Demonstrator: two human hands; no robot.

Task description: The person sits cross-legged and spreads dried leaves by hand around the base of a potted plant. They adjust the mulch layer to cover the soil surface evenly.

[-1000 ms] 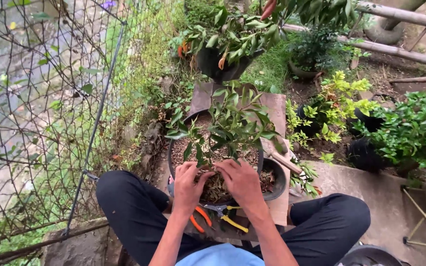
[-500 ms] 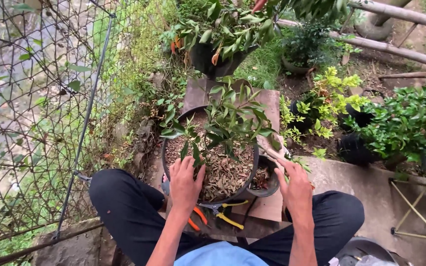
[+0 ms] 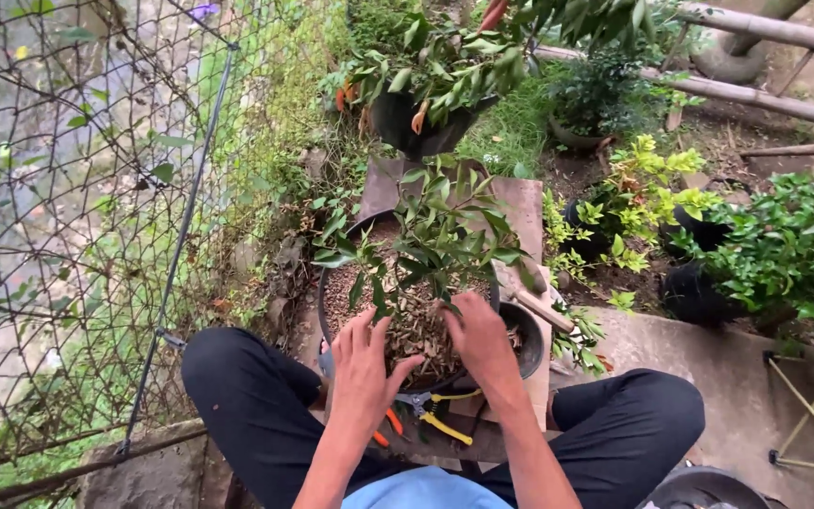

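Where they gripped the rim, both hands [image 3: 426, 353] (open) now press pot [image 3: 332, 311] soil.

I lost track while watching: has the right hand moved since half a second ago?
Yes. The right hand has come in from the right rim of the black pot onto the mulch at the plant's base, near the left hand.

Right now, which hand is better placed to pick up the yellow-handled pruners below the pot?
Probably the left hand: it rests on the black pot's near rim, just above the pruners. The right hand lies farther in on the mulch.
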